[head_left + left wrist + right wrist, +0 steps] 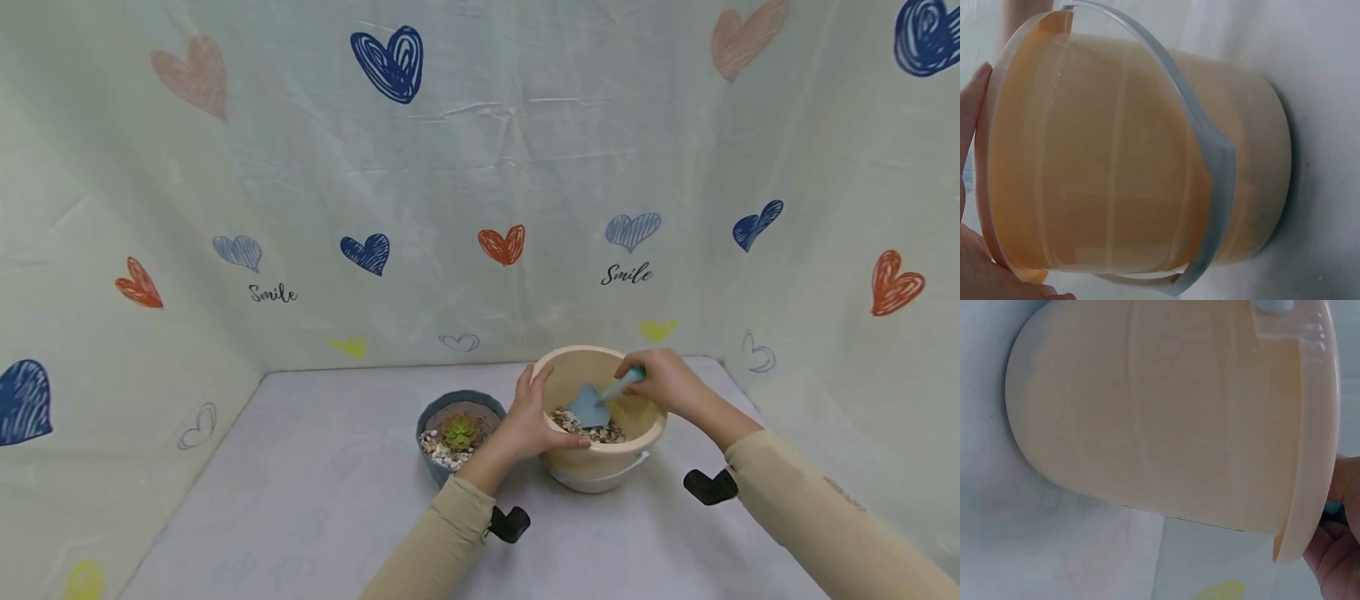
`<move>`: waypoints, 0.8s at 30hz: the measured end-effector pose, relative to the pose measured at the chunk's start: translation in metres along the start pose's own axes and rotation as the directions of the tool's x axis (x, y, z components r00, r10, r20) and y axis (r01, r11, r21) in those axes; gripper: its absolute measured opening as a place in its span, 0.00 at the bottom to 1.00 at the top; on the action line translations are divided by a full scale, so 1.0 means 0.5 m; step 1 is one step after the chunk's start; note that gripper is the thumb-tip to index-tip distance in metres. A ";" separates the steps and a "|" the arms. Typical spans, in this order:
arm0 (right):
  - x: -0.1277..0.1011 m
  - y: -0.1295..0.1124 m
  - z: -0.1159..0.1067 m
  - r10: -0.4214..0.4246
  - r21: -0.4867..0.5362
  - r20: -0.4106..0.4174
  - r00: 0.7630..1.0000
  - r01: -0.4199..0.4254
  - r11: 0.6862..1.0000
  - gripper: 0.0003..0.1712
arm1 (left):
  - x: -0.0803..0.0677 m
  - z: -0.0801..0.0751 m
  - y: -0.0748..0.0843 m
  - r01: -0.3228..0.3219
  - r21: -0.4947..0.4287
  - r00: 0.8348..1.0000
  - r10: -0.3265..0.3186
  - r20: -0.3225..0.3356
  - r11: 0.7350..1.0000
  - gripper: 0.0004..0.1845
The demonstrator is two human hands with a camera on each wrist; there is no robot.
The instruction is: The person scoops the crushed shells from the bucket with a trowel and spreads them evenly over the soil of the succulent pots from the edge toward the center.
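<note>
A cream plastic bucket [592, 462] stands on the table with small mixed stones [611, 433] in its bottom. My left hand [527, 421] holds the bucket's rim at its left side, thumb along the near edge. Over the right part of the rim, my right hand [663, 383] grips the handle of a small blue shovel [588, 407], whose blade rests at the stones. In the right wrist view the bucket wall [1166, 412] hides most of the shovel; a few curled fingers [1335, 556] show beyond the rim.
Left of the bucket, close to my left forearm, is a blue-grey pot [435, 471] holding a green succulent [460, 431] and pale pebbles [442, 452]. The bucket's grey carrying handle [1216, 162] hangs down its near side. A heart-printed curtain [450, 167] rises behind the white table [322, 467].
</note>
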State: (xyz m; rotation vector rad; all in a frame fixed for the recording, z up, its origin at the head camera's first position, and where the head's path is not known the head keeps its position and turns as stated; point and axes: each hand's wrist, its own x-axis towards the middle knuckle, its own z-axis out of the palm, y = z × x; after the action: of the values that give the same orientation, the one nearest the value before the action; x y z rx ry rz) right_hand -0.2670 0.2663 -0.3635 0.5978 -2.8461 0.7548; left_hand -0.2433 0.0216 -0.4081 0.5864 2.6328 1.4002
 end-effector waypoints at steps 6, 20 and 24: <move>0.019 0.010 0.007 -0.029 0.049 0.005 1.000 0.029 0.998 0.10 | 0.000 -0.002 -0.001 -0.006 -0.012 1.000 0.006 0.005 1.000 0.61; 0.049 0.034 0.019 -0.083 0.184 0.200 0.976 0.045 0.982 0.11 | 0.005 -0.001 -0.005 -0.018 0.000 1.000 0.018 0.025 1.000 0.61; 0.053 0.035 0.013 -0.139 0.237 0.261 0.955 0.076 0.969 0.11 | 0.004 0.000 -0.006 -0.020 0.001 1.000 0.020 0.020 1.000 0.60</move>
State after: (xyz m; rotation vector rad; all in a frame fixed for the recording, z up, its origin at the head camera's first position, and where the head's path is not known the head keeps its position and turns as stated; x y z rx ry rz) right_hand -0.2985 0.2680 -0.3711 0.9532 -2.9624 1.0595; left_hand -0.2462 0.0211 -0.4104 0.6260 2.6192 1.3913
